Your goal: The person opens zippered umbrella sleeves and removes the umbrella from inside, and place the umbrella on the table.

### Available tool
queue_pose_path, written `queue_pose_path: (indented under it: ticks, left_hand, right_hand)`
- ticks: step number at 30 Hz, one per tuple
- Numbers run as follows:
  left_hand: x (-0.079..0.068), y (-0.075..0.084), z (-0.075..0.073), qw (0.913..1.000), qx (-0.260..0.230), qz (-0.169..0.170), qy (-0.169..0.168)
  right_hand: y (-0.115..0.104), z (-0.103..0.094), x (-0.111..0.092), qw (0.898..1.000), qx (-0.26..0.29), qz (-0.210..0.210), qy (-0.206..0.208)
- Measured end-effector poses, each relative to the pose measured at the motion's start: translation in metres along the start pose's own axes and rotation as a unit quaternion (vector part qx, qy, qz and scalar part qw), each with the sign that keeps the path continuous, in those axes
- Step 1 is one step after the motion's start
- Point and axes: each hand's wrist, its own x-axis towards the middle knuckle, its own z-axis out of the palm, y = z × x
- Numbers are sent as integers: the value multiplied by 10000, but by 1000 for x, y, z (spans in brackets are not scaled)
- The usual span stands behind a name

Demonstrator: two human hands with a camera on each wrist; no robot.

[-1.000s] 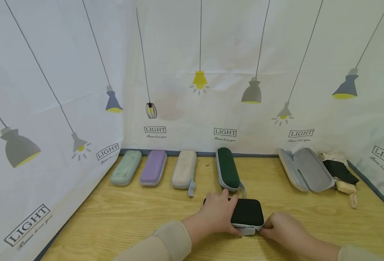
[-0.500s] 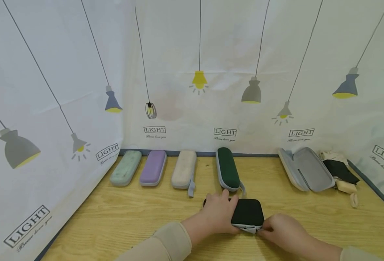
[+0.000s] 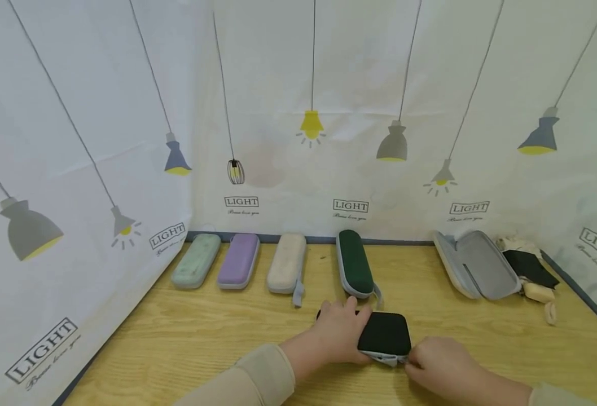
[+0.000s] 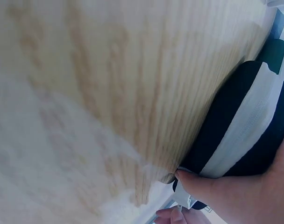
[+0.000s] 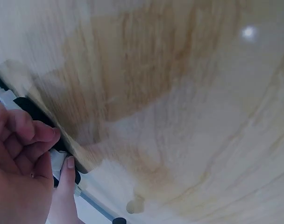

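A black zippered case (image 3: 386, 334) with a light grey zip band (image 4: 242, 123) is at the front middle of the table. My left hand (image 3: 336, 332) grips its left part, fingers over the top and thumb at the front side. At its front right corner, my right hand (image 3: 443, 363) has curled fingers. Between those fingertips, the left wrist view shows a small zipper pull (image 4: 180, 208). A short grey strap (image 3: 391, 360) sticks out, folded, at the case's front edge. Curled right fingers (image 5: 37, 133) hide part of the case in the right wrist view.
Behind the black case lies a dark green case (image 3: 356, 265), close to my left fingertips. Mint (image 3: 196, 261), purple (image 3: 238, 260) and cream (image 3: 285, 263) cases lie along the back left. An opened grey-lined case (image 3: 488, 265) and a black pouch (image 3: 529, 267) are at the back right.
The grey strap at the front edge has gone from flat to folded. My right hand has moved slightly right and is more curled. My left hand keeps its grip on the case.
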Motion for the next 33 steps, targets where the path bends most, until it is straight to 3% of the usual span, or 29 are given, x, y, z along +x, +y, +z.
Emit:
queue_pose_path:
  ticks: [8,15,21,26,28,33]
  left_hand:
    - [-8,-3,6,9983,-215,526,122]
    - [-15,-12,7,9900,-230,1344,365]
    - [-17,-33,9,9839,-304,1746,213]
    - [-22,-43,7,9859,-170,1642,282]
    - [-24,-44,6,9873,-9,1535,399]
    - [-32,-42,6,9900,45,1185,761]
  right_hand:
    - [15,3,-10,9931,-959,-477,475]
    - [17,5,-2,9850,-1498,-243,820]
    - [7,3,3,9885,-1184,-757,554]
    - [-3,1,2,9879,-631,-1353,416]
    - [-7,1,3,9796,-516,-1879,491]
    - [-18,6,7,9398,-584,-3254,862]
